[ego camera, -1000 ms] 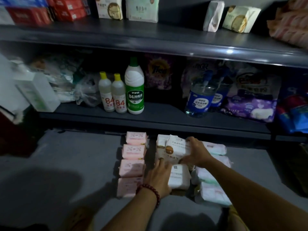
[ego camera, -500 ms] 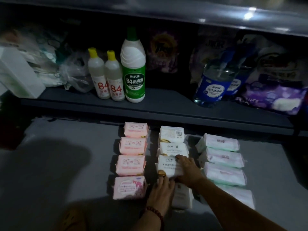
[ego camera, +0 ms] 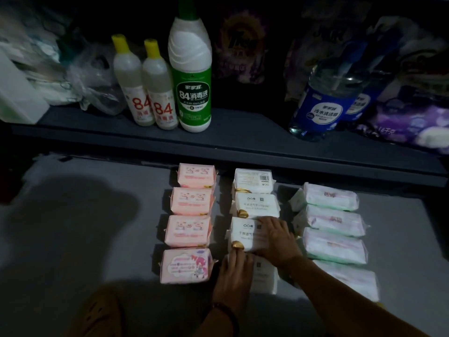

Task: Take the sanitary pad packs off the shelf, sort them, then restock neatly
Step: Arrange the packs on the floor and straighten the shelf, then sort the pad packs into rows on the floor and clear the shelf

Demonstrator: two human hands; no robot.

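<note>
Sanitary pad packs lie on the grey floor in three rows. Pink packs (ego camera: 192, 203) form the left row, white packs (ego camera: 255, 183) the middle row, and white-green packs (ego camera: 332, 222) the right row. My right hand (ego camera: 274, 239) rests flat on the third white pack (ego camera: 243, 234), fingers spread over its right half. My left hand (ego camera: 234, 271) lies with straight fingers on the nearest white pack (ego camera: 266, 276), its fingertips touching the front edge of the third pack.
A dark low shelf (ego camera: 230, 139) runs behind the packs. On it stand two small 84 bottles (ego camera: 150, 93), a tall green-labelled bottle (ego camera: 193, 76), a blue-labelled bottle (ego camera: 320, 103), plastic bags at left and purple bags at right. A knee (ego camera: 97, 312) shows at the bottom.
A second ago my right hand held a white pack above the middle row; the pack now lies in that row with both hands on it. The view has dropped lower.
</note>
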